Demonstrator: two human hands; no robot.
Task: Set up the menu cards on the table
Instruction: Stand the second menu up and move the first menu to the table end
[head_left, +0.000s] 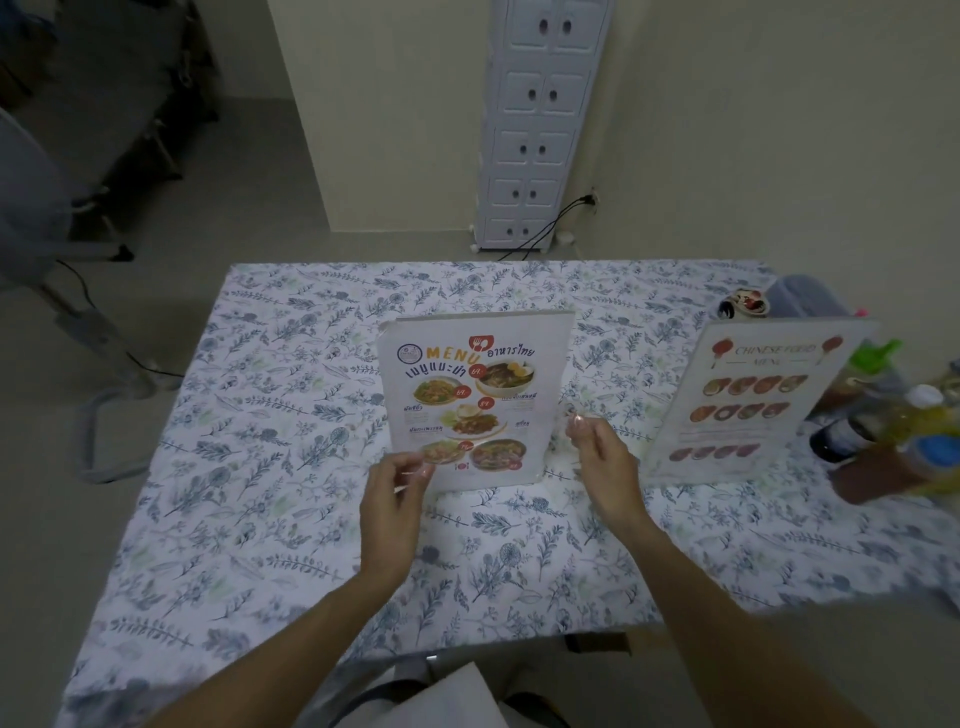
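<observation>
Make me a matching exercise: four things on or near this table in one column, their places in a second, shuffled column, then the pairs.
Things
1. Thai menu
2. Chinese menu
3. bottles
4. cabinet

Places
A. against the wall beyond the table
B. upright mid-table, between the left hand and right hand
C. at the table's right edge, behind a menu
D. upright, right of the hands

Pairs: 1-B, 2-D, 3-C, 4-A
</observation>
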